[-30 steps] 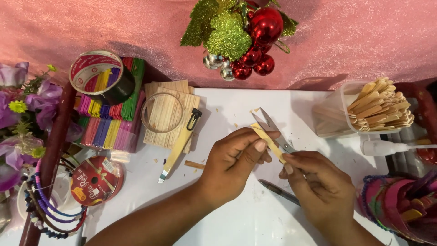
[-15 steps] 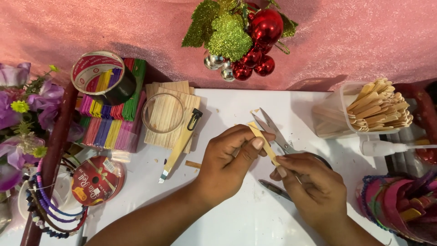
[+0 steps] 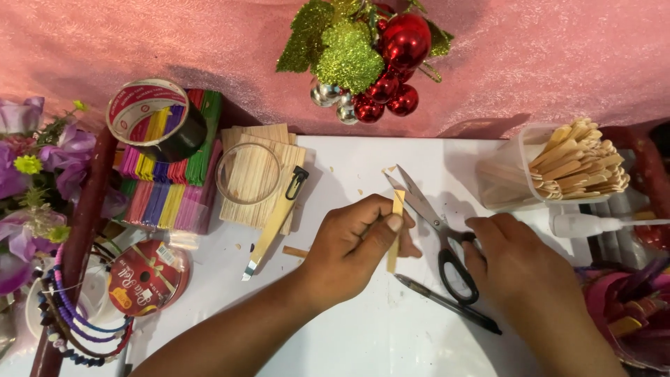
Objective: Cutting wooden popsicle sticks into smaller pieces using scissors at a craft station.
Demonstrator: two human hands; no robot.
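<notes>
head view is showing the left hand (image 3: 356, 237) pinching a pale wooden stick (image 3: 396, 230) between thumb and fingers, holding it nearly upright just above the white worktop (image 3: 363, 335). the right hand (image 3: 520, 269) is resting just to the right, fingers curled loosely onto the black handles of the scissors (image 3: 440, 234), whose open blades are lying right beside the stick. a black pen (image 3: 447, 304) is lying below both hands.
</notes>
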